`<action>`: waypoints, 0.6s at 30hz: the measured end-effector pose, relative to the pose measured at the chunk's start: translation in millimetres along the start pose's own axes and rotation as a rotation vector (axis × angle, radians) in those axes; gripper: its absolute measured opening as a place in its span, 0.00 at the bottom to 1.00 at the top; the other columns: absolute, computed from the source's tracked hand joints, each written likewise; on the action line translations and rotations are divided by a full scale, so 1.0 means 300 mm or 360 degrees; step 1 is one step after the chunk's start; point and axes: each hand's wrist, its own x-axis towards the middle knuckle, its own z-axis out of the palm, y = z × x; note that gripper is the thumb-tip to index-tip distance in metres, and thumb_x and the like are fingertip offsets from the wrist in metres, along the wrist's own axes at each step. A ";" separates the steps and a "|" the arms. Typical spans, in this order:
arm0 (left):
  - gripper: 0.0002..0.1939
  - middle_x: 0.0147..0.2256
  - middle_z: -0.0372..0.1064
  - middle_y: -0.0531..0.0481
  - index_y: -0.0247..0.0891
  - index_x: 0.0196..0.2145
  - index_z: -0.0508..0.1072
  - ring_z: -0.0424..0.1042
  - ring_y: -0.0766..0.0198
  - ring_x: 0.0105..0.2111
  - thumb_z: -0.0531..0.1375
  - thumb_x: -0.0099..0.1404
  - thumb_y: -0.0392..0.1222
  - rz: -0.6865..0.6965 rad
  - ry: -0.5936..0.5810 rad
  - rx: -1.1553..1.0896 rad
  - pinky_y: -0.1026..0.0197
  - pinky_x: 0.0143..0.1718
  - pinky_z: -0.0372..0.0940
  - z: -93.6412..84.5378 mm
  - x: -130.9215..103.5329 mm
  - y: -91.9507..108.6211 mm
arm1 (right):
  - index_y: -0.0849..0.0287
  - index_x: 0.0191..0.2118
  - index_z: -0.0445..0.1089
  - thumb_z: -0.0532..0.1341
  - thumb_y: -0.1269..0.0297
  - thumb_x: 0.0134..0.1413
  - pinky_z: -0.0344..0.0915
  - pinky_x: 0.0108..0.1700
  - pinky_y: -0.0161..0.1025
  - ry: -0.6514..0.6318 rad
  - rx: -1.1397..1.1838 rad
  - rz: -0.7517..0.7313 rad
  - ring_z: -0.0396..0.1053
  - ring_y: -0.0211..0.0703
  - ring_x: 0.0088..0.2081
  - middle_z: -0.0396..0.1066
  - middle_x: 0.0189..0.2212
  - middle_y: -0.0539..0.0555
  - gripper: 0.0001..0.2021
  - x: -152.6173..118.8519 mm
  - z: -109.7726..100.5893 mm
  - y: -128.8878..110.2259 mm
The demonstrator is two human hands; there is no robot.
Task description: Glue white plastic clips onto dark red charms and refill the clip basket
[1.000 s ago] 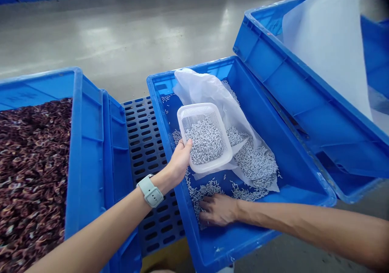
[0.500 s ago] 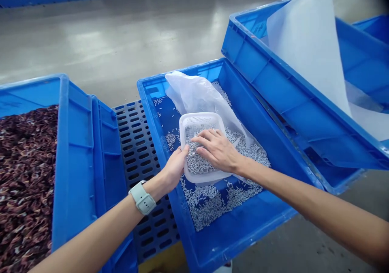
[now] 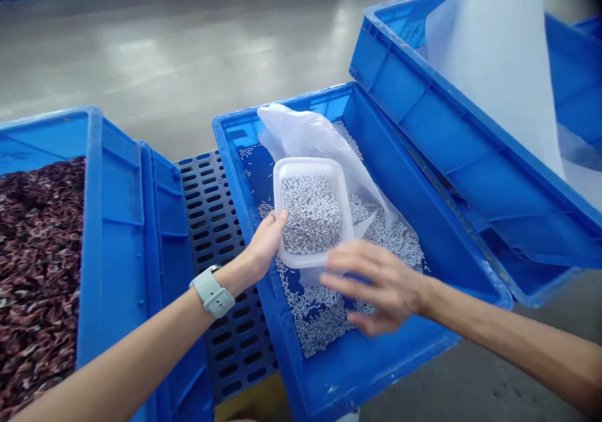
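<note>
A white perforated basket (image 3: 348,221) holds many small light-grey pieces (image 3: 310,212) in an even layer. My left hand (image 3: 267,241) grips its left rim, thumb on top. Just off the basket's lower right corner, my right hand (image 3: 376,283) has its fingers apart, slightly blurred, and holds nothing. Beneath both is a blue crate (image 3: 390,378) with more of the small pieces (image 3: 324,328) scattered over its bottom. A translucent plastic sheet (image 3: 305,130) lies in that crate behind the basket and runs down its right side.
At the left, a blue crate (image 3: 113,234) holds dark reddish-brown pieces (image 3: 40,271). A slotted dark platform (image 3: 207,221) shows between the crates. Another blue crate (image 3: 433,127) with a white sheet (image 3: 493,58) stands tilted at the upper right.
My right hand has left the pieces in the basket and moved right and toward me. The pieces now spread more evenly, and the basket has shifted slightly upward in view.
</note>
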 end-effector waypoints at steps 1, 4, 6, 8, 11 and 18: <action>0.23 0.59 0.69 0.39 0.38 0.61 0.68 0.72 0.55 0.56 0.57 0.74 0.50 0.0032 0.0021 0.0002 0.41 0.65 0.62 -0.003 0.006 0.014 | 0.64 0.66 0.62 0.58 0.54 0.66 0.70 0.59 0.58 -0.0142 0.0078 -0.0203 0.66 0.57 0.62 0.72 0.57 0.66 0.28 -0.046 0.022 -0.013; 0.23 0.60 0.68 0.39 0.38 0.62 0.66 0.71 0.54 0.57 0.56 0.75 0.49 0.0083 0.0059 -0.0018 0.41 0.65 0.62 -0.004 0.015 0.063 | 0.69 0.64 0.64 0.61 0.53 0.65 0.72 0.61 0.51 -0.0493 0.0212 -0.0413 0.66 0.56 0.64 0.71 0.59 0.69 0.30 -0.172 0.104 0.003; 0.22 0.60 0.67 0.38 0.38 0.63 0.66 0.71 0.54 0.58 0.55 0.75 0.47 0.0100 0.0068 -0.0033 0.41 0.64 0.63 0.001 0.015 0.094 | 0.72 0.66 0.61 0.64 0.51 0.63 0.68 0.64 0.54 -0.0569 0.0204 -0.0367 0.59 0.60 0.69 0.65 0.64 0.73 0.35 -0.216 0.159 0.049; 0.22 0.61 0.66 0.39 0.38 0.63 0.66 0.70 0.54 0.58 0.55 0.75 0.47 0.0121 0.0078 -0.0045 0.41 0.65 0.62 0.005 0.015 0.116 | 0.74 0.69 0.57 0.66 0.50 0.61 0.64 0.67 0.57 -0.0600 0.0204 -0.0381 0.52 0.62 0.72 0.59 0.68 0.75 0.41 -0.219 0.221 0.091; 0.22 0.62 0.66 0.39 0.39 0.62 0.67 0.69 0.53 0.60 0.55 0.75 0.49 0.0132 0.0077 -0.0053 0.40 0.66 0.61 -0.002 0.017 0.128 | 0.72 0.70 0.55 0.66 0.48 0.59 0.62 0.68 0.57 -0.0581 0.0200 -0.0430 0.49 0.62 0.73 0.56 0.69 0.75 0.43 -0.172 0.339 0.098; 0.22 0.60 0.68 0.39 0.39 0.63 0.67 0.70 0.53 0.59 0.55 0.75 0.48 0.0171 0.0097 -0.0091 0.38 0.65 0.61 -0.026 0.021 0.131 | 0.78 0.70 0.54 0.64 0.36 0.53 0.62 0.65 0.66 -0.0404 -0.0014 0.0005 0.47 0.76 0.72 0.51 0.69 0.83 0.53 -0.039 0.575 -0.016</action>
